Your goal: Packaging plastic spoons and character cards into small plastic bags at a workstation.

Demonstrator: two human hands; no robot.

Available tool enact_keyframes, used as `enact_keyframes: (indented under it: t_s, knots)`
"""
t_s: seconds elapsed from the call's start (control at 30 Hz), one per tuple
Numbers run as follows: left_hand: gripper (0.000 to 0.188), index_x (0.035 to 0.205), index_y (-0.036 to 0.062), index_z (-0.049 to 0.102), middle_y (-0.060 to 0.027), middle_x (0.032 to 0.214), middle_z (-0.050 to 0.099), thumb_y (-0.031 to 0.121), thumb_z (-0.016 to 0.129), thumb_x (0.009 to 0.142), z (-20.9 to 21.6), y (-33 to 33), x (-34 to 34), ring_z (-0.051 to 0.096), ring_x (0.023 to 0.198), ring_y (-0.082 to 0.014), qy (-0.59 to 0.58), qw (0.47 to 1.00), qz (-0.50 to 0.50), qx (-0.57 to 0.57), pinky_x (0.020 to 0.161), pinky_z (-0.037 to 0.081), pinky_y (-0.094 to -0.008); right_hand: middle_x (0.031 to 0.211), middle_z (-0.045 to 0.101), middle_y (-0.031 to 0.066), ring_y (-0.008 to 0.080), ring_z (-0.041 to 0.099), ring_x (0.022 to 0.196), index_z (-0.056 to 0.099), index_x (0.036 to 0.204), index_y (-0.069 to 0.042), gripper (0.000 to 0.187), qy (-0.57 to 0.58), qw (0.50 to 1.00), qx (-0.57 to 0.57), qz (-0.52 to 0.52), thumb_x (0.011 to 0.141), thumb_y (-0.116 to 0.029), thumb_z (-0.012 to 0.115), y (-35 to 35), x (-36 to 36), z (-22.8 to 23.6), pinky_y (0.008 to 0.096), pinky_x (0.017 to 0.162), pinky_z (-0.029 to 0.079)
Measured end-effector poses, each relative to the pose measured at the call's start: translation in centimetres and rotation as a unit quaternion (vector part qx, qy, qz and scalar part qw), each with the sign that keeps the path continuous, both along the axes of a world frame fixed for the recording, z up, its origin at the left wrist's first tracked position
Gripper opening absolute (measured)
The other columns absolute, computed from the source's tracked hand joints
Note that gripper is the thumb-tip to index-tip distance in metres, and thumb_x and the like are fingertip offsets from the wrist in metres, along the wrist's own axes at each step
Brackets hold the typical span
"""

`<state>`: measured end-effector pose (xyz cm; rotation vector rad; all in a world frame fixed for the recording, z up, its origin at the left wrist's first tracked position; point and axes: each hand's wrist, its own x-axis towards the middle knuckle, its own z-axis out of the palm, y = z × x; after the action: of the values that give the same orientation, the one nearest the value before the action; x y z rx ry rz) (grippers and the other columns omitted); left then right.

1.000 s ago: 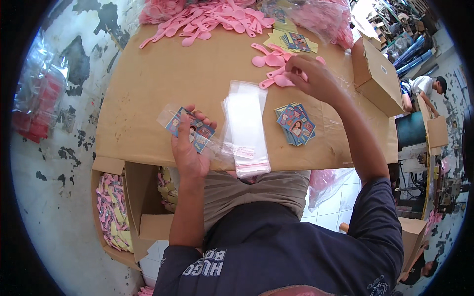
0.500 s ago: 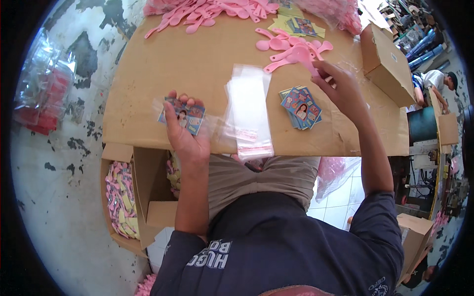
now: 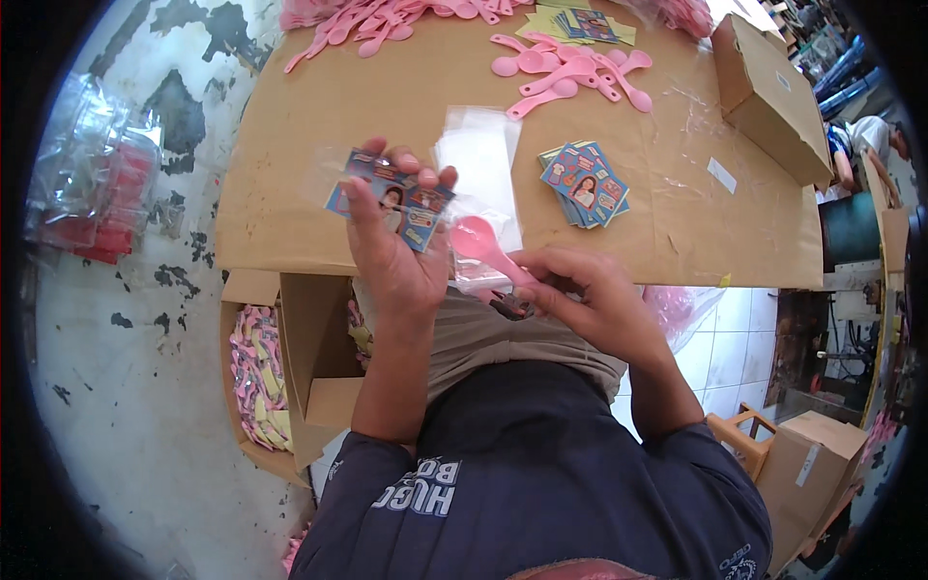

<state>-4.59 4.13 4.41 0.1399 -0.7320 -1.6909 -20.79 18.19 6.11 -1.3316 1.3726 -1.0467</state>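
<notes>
At far left, clear plastic bags (image 3: pixel 77 145) with glossy creases and something red low among them, against flaking grey paint (image 3: pixel 97 358). Next, below the near left part of the brown-covered surface (image 3: pixel 300 174), an open carton (image 3: pixel 253 288) full of pink and yellow pieces (image 3: pixel 259 387), too small to make out singly. At the back, a loose heap of pink spoons (image 3: pixel 382 21), smooth and round-bowled.

In the left hand (image 3: pixel 394 261), over the near part of the surface, a printed blue card (image 3: pixel 418 220) with a clear sleeve (image 3: pixel 333 172) about it. Thumb on the face, other fingers behind and curled at the upper edge, closed lightly around the card. Looks flat, light and springy, likely to crease if pinched hard; best supported from beneath and held near the edges. As for the film, probably limp and slippery, so better steadied together with the card.

Just right of that, a pile of clear pouches (image 3: pixel 476 145), shiny, thin and soft-looking. Over its near end, a single pink spoon (image 3: pixel 476 238), bowl toward the card, handle pinched between thumb and fingers of the right hand (image 3: pixel 578 290). Probably moulded plastic: light, stiff, a little slick; best taken by the handle, leaving the bowl free.

Further right, a slightly fanned stack of blue cards (image 3: pixel 585 188), behind it a scatter of pink spoons (image 3: pixel 570 72), then a plain cardboard box (image 3: pixel 773 106).
</notes>
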Motion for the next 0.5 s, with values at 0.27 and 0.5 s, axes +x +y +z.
enact_keyframes:
  t_s: [0.27, 0.5]
  knots:
    - [0.046, 0.135, 0.0077, 0.049, -0.0070, 0.107, 0.058, 0.042, 0.053, 0.105, 0.4, 1.9, -2.2, 0.062, 0.097, -0.0175, 0.002, 0.996, -0.079, 0.043, 0.102, 0.053, -0.0442, 0.098, 0.070, 0.0045, 0.0087, 0.067, 0.082, 0.065, 0.124, 0.004, 0.027, -0.213, 0.974, -0.012, -0.070, 0.100, -0.009, 0.065, 1.9, -0.5, -1.3, 0.0253, 0.074, 0.055]
    - [0.045, 0.136, 0.0072, 0.047, -0.0072, 0.107, 0.058, 0.041, 0.051, 0.107, 1.0, 2.8, -4.1, 0.060, 0.100, -0.0176, -0.062, 0.994, -0.085, -0.003, 0.099, 0.055, -0.0466, 0.100, 0.070, 0.0062, 0.0097, 0.068, 0.089, 0.063, 0.125, 0.005, 0.027, -0.214, 0.974, 0.007, -0.068, 0.100, -0.007, 0.065, 2.3, -2.4, -1.6, 0.0245, 0.078, 0.056]
